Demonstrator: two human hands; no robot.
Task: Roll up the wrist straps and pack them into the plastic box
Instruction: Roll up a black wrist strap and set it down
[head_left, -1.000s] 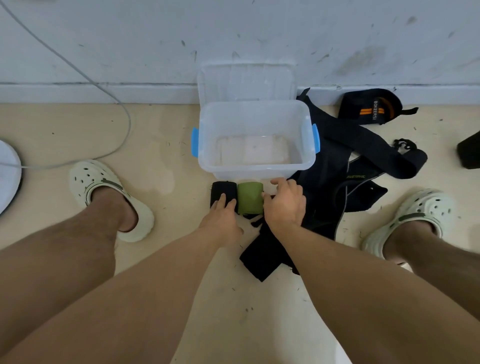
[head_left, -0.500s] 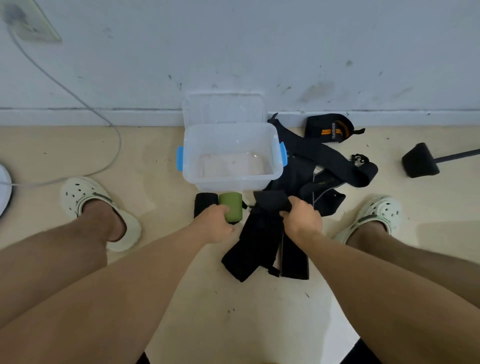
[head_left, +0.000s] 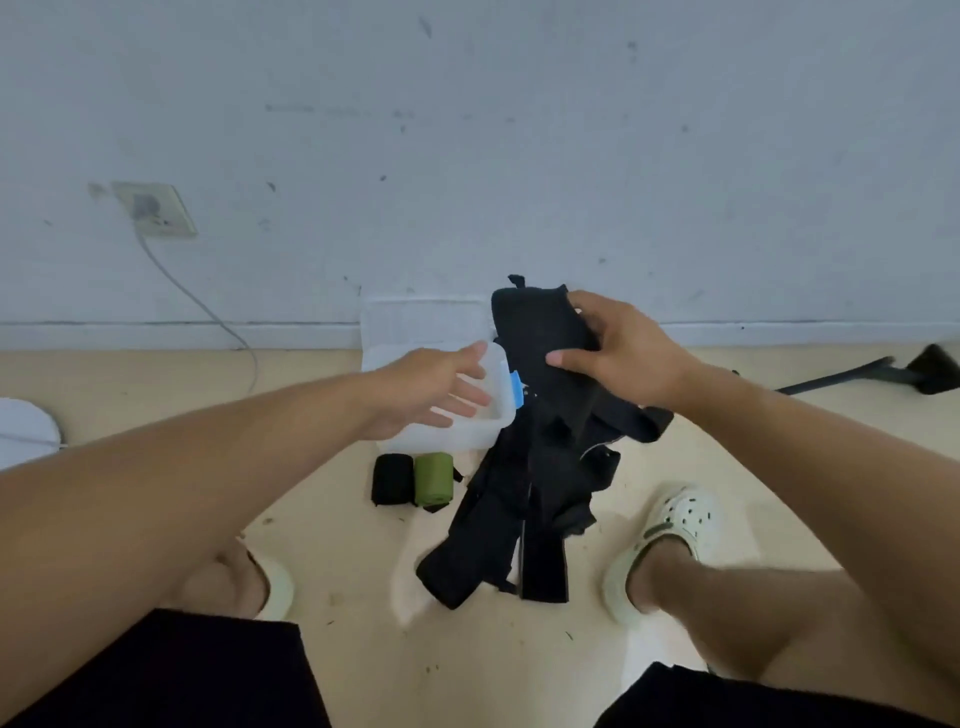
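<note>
My right hand (head_left: 618, 358) is up off the floor now, fingers and thumb curled round the top end of a long black fabric wrist strap (head_left: 540, 332), which a moment ago lay flat on the tiles under my grip. Its tail hangs down into the tangle of black straps (head_left: 498, 535) on the beige floor (head_left: 337, 649), so it isn't free yet. My left hand (head_left: 441, 395) has let go of the rolled olive-green strap (head_left: 431, 478) and reaches across with fingers spread and straight, holding nothing, in front of the clear plastic box with blue latches (head_left: 493, 415). That tells me two rolls are done and a third is starting. The green roll stands beside a rolled black strap (head_left: 392, 478), both just in front of the box, not inside. My hand hides most of the box's inside; I see nothing packed in what shows.
</note>
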